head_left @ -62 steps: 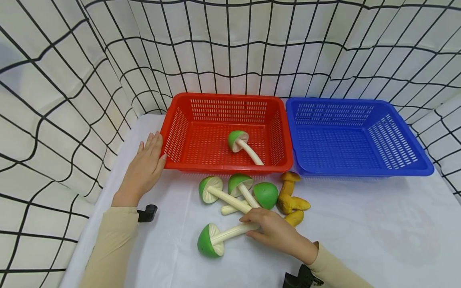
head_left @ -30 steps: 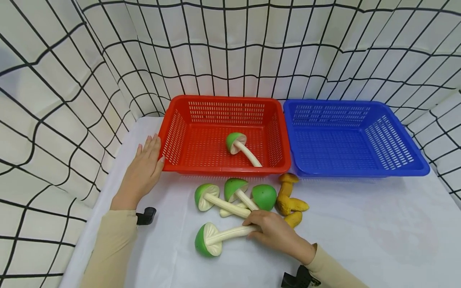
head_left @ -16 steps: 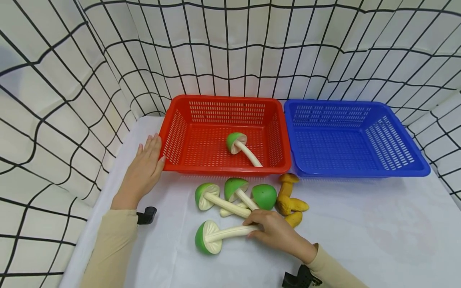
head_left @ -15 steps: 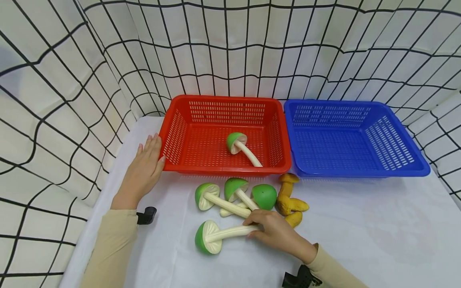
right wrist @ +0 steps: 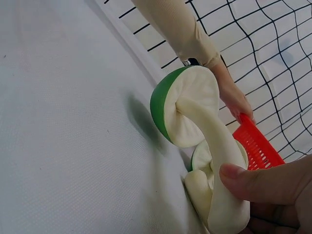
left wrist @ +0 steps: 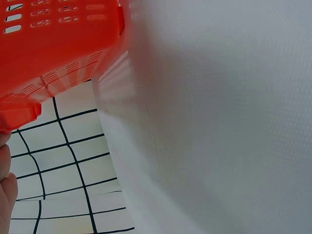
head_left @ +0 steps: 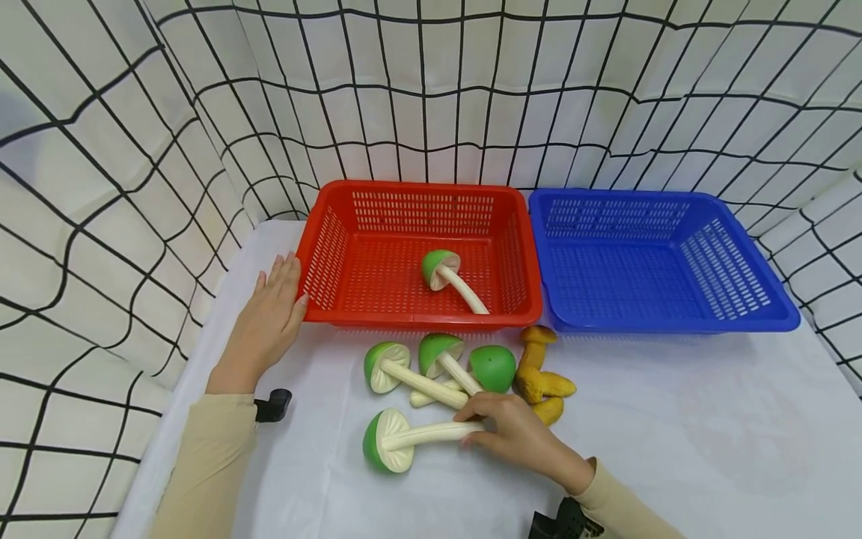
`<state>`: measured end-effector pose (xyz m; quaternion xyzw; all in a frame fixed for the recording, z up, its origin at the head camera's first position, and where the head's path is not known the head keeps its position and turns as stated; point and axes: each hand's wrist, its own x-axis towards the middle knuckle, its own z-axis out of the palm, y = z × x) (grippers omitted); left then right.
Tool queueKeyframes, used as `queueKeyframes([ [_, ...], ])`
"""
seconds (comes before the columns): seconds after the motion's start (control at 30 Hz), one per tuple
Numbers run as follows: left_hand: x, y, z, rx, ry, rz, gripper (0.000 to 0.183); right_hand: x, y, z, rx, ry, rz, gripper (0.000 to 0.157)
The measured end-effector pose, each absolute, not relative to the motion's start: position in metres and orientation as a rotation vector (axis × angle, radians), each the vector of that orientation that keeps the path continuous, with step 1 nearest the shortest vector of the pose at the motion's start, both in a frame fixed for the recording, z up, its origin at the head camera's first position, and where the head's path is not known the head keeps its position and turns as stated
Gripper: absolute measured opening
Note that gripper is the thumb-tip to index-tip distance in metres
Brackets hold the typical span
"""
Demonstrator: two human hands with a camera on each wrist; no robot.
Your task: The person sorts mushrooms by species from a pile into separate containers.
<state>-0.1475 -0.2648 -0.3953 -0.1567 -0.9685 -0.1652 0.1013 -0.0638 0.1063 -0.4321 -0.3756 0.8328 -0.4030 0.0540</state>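
With my right grip (head_left: pixel 515 430) I pinch the stem of a green-capped mushroom (head_left: pixel 424 434) in front of the red basket (head_left: pixel 423 320), its cap pointing to my left. From above, my hand covers the stem's end; the right wrist view shows that end, rounded, with my thumb on its side and my other fingers mostly lost in shadow behind. I cannot tell for certain whether the cap brushes the white worktop (head_left: pixel 673 427) or hangs just over it.

My left grip (head_left: pixel 266 318) lies flat and straight-fingered against the red basket's left end; in the left wrist view only a few fingers show, cut off by the edge.

Just beyond my right hand, two pale-stemmed mushrooms (head_left: pixel 431 385) overlap, their lower ends hidden by it. A green cap (head_left: pixel 494 368) sits beside them; a pale stem end (head_left: pixel 423 398) pokes out underneath, its middle covered. The yellow mushrooms (head_left: pixel 535 382) are partly behind my hand, so their number is unclear. Inside the red basket, another mushroom (head_left: pixel 461 286) has its stem tip hidden by the near rim. The blue basket (head_left: pixel 680 326) stands alongside.
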Motion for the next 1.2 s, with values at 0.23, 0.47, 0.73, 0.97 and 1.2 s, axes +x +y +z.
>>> queueKeyframes([
  [0.23,-0.1463,-0.2646,-0.3955,-0.463,-2.864,-0.491,0.058,-0.0641,0.108,-0.4337,-1.089,2.464,-1.338,0.023],
  [0.47,-0.1462,-0.2642,-0.3952,-0.461,-2.863,-0.486,0.058,-0.0654,0.1106,-0.4332,-1.03,2.433,-1.395,0.023],
  [0.73,-0.1455,-0.2637,-0.3949,-0.457,-2.872,-0.481,0.058,-0.0662,0.1119,-0.4334,-1.001,2.402,-1.441,0.021],
  [0.97,-0.1455,-0.2642,-0.3958,-0.462,-2.863,-0.485,0.058,-0.0653,0.1128,-0.4296,-0.959,2.358,-1.482,0.02],
  [1.2,-0.1455,-0.2642,-0.3955,-0.468,-2.86,-0.493,0.058,-0.0644,0.1134,-0.4291,-0.955,2.363,-1.493,0.021],
])
